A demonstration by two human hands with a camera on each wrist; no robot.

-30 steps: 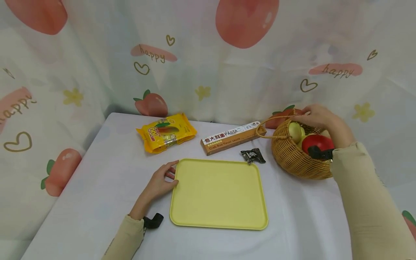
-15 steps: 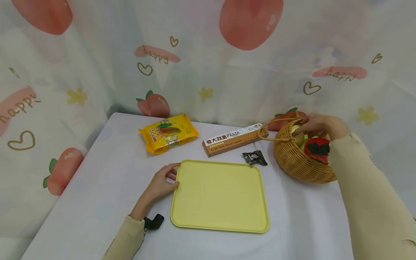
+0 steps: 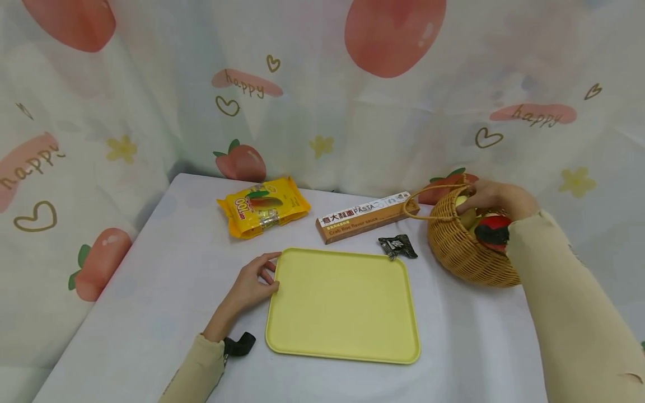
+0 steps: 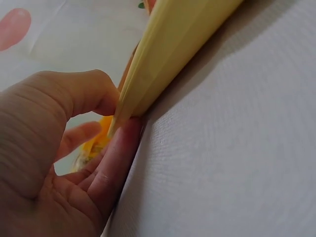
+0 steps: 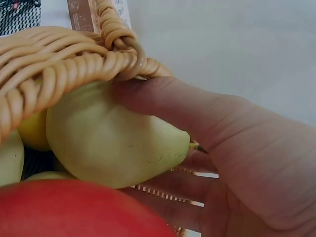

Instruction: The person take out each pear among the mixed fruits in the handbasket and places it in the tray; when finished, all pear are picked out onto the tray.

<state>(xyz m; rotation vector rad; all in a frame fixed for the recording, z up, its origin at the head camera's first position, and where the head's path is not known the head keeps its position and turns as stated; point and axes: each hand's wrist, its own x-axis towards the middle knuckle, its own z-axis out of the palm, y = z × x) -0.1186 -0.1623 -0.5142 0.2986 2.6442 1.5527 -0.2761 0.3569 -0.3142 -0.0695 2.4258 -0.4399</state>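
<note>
My left hand [image 3: 250,285] holds the left edge of a yellow tray [image 3: 342,305] lying on the table. In the left wrist view the thumb is on the rim of the tray [image 4: 165,54] and a fingertip is under it. My right hand [image 3: 499,197] reaches into a wicker basket [image 3: 456,249] at the right. Its thumb lies over a pale green pear [image 5: 106,140], with the fingers curled round the far side. Below the pear is a smooth red thing [image 5: 79,210], partly cut off by the frame. Other yellowish and pale fruit in the basket are mostly hidden.
Behind the tray lie a yellow snack packet [image 3: 264,207] and a pasta box [image 3: 363,217]. A small black wrapped packet [image 3: 397,246] sits at the tray's back right corner. The basket's handle [image 3: 410,206] leans left over the box's end. A printed curtain [image 3: 312,112] hangs behind.
My right hand has moved down from the basket's rim into the basket and taken hold of the pear. The left hand keeps its place at the tray. The head view has shifted slightly.
</note>
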